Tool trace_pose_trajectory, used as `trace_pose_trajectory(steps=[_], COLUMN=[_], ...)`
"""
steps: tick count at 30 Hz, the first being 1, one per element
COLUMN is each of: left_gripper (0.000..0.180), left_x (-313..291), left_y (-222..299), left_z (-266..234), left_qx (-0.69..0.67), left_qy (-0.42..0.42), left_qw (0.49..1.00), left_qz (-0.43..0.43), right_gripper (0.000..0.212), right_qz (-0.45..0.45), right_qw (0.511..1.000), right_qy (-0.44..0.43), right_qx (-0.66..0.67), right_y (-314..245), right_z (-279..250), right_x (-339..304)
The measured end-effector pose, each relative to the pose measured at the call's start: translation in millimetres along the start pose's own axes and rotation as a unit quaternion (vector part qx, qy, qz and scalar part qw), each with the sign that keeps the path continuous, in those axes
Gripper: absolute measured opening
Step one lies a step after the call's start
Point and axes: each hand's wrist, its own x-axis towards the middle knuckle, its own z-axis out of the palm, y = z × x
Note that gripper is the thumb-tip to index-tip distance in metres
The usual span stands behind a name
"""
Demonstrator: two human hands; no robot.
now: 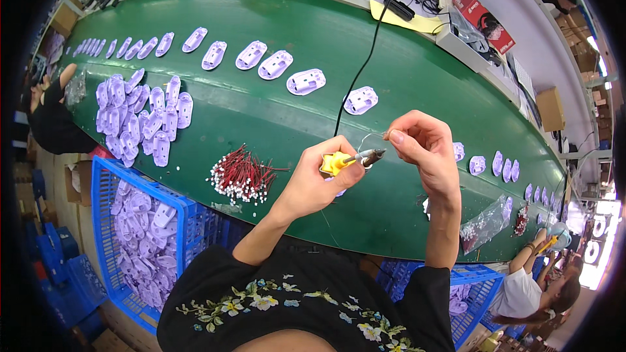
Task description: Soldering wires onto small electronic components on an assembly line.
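Note:
My left hand (pixel 312 182) is closed around a yellow-handled soldering iron (pixel 336 163), whose dark metal tip points right. With thumb and fingertips, my right hand (pixel 427 153) pinches a thin silvery solder wire (pixel 369 135) that loops toward the tip. Part of a light purple plastic shell (pixel 340 191) shows under my left hand; the rest is hidden. To the left of that hand lies a heap of red and black wires with white connectors (pixel 241 176).
A green work table (pixel 280 132) carries a pile of purple shells (pixel 140 114) and a row of more behind. A black cord (pixel 365 58) hangs before me. Blue crates (pixel 186 221) of shells stand at the near edge. Other people sit at both ends.

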Motion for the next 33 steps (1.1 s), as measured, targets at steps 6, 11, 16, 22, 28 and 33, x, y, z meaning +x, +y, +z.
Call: trace_pose_trajectory(steps=[6,11,16,22,28,33], left_gripper=[0.027,0.038,0.062,0.084,0.067,0.054], left_x=[0,4,3,-2,4,2], left_y=[4,5,-5,7,8,4], left_z=[1,1,0,-4,-6,-10], left_qx=[0.025,0.043,0.027,0.031,-0.075,-0.097], left_qy=[0.014,-0.021,-0.043,-0.062,-0.021,-0.019], left_qw=[0.999,0.999,0.995,0.998,0.997,0.995], left_qz=[0.033,0.013,0.085,0.005,-0.025,-0.003], right_gripper=[0.011,0.011,0.011,0.012,0.009,0.011], right_qz=[-0.017,-0.037,-0.075,-0.034,-0.055,-0.136], right_qw=[1.0,0.999,0.996,0.998,0.987,0.976], right_qy=[0.01,-0.005,-0.039,-0.02,0.147,0.148], right_qx=[-0.016,-0.018,-0.004,-0.057,0.039,-0.088], right_y=[3,4,10,11,45,29], right_z=[1,-3,-8,-12,-19,1], right_x=[4,4,6,7,-13,-9])
